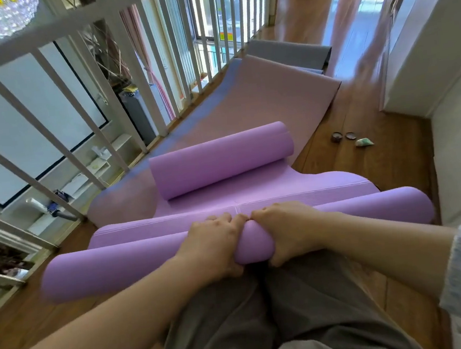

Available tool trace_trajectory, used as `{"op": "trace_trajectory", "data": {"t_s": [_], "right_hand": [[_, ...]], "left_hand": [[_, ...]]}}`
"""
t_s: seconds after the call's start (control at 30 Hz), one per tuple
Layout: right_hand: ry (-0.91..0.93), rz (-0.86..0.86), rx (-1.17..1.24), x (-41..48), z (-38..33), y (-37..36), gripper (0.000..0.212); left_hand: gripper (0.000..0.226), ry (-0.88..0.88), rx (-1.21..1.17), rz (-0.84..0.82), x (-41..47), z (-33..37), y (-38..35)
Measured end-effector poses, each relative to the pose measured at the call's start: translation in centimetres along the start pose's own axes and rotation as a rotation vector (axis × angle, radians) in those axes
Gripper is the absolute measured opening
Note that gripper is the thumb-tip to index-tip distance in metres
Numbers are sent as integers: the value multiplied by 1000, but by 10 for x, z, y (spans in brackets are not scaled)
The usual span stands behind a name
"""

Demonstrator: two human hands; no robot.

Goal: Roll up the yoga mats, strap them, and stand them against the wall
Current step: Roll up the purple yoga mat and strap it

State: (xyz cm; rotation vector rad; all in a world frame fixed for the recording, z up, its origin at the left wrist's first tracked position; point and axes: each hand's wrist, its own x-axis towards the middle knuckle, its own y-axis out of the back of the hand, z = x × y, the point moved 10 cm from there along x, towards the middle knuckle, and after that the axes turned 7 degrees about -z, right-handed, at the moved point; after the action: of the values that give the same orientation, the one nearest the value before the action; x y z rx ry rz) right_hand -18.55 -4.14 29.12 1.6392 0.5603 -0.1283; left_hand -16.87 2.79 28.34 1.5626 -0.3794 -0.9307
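A purple yoga mat (254,197) lies on the wooden floor in front of me, curled into a roll at each end. My left hand (216,244) and my right hand (288,230) both grip the near roll (114,265) at its middle, fingers over the top and thumbs under it. The far roll (219,161) lies loose a short way ahead. Beyond it a pink mat (258,98) lies flat, and a grey mat (288,53) lies flat past that.
A white railing (80,84) runs along the left edge of the mats. A white wall (436,42) stands on the right. Two small round tins (342,136) and a crumpled wrapper (364,142) lie on the floor right of the mats. My grey-trousered legs (265,311) are below the roll.
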Motion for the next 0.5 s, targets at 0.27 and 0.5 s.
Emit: {"op": "trace_trajectory", "data": {"t_s": [0.27, 0.5], "right_hand": [[-40, 211, -148, -4, 2, 7, 59], [-55, 70, -69, 12, 19, 10, 71]], "left_hand": [[79, 7, -72, -62, 14, -13, 3], [82, 53, 79, 109, 13, -9, 11]]}}
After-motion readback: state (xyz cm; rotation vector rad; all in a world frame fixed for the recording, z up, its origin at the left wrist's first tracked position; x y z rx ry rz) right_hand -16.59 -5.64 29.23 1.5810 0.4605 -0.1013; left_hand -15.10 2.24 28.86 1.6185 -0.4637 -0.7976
